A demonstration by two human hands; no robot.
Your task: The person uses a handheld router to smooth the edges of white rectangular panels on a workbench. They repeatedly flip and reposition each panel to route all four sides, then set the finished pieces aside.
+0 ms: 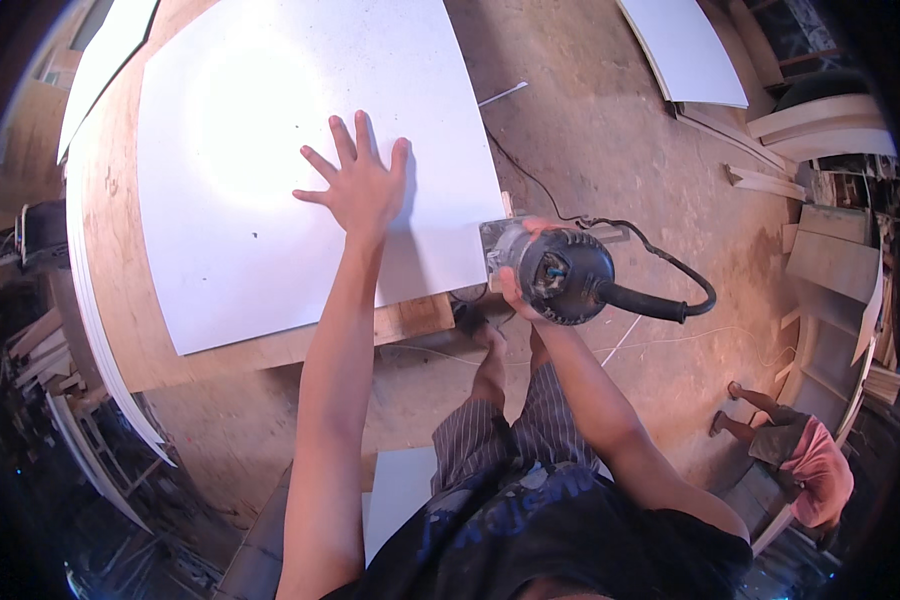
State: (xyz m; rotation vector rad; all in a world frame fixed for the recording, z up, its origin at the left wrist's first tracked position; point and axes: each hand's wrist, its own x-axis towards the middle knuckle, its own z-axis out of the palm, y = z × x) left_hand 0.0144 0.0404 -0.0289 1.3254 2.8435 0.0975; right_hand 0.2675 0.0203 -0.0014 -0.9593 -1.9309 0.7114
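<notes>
A large white board (270, 230) lies over a wooden panel (110, 230) in front of me. Flat on the board, fingers spread, rests my left hand (363, 190). My right hand (515, 290) is wrapped round a router-like power tool (570, 275) with a round black top. The tool's metal base (492, 240) sits at the board's right edge, near its close corner. From the tool's top a thick black cable (660, 250) loops to the right and back. The bit, if there is one, is hidden beneath the base.
Beyond the tool, the cable trails over the brown floor (610, 130). Another white board (685, 50) stands at the far right, near curved wooden pieces (820, 125). At the lower right a person in a pink top (815, 470) bends over. Wood offcuts (45, 345) are piled at left.
</notes>
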